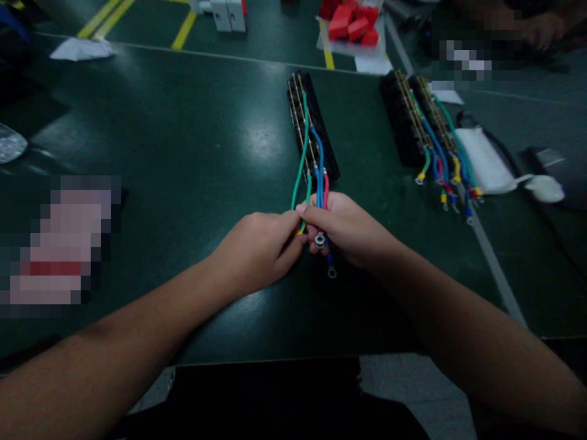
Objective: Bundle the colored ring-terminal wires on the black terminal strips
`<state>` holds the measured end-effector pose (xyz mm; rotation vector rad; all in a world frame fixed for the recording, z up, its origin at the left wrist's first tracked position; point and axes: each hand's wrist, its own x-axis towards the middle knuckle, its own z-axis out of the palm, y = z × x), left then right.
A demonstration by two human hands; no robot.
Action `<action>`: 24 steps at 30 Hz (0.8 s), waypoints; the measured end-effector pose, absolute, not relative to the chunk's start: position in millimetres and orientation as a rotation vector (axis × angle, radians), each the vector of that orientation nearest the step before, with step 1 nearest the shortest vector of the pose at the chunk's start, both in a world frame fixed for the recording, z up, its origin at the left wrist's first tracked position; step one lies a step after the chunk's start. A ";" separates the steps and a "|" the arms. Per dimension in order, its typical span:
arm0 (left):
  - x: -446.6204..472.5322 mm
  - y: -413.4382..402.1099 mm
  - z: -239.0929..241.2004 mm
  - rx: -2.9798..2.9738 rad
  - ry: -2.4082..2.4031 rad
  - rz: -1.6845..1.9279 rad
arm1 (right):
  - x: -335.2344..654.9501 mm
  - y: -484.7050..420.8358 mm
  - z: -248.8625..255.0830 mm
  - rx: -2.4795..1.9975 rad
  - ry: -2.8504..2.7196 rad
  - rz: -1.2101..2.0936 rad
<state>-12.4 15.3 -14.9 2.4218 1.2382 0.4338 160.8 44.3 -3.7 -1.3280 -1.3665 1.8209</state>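
A long black strip with brass rails (323,131) lies on the dark green table, slanting away from me. Green, blue and red wires (302,153) run from it toward my hands. My left hand (261,247) is closed, its thumb and fingertips pinching the green wires near a yellow-sleeved end. My right hand (346,226) is closed around the blue and red wires, thumb on top. Below its fingers ring terminals (320,241) stick out, one with a blue sleeve hanging lowest. Both hands touch at the fingertips, which partly hide the wire ends.
Two similar wired black strips (403,122) lie to the right, beside a white pouch (486,160). Red blocks (353,25) in a plastic bag and grey-white devices (228,15) stand at the back. A blurred-out flat object (64,238) lies left. Another person's hand (543,29) shows far right.
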 end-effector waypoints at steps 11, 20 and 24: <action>-14.2 15.5 -13.2 2.432 1.252 0.455 | 162.0 44.7 0.0 -1.337 -1.341 1.849; -12.9 16.6 -5.1 2.179 1.265 0.564 | 159.9 43.4 -3.4 -1.319 -1.326 1.773; -12.8 17.8 -3.0 2.061 1.276 0.561 | 159.7 43.1 -3.2 -1.343 -1.293 1.763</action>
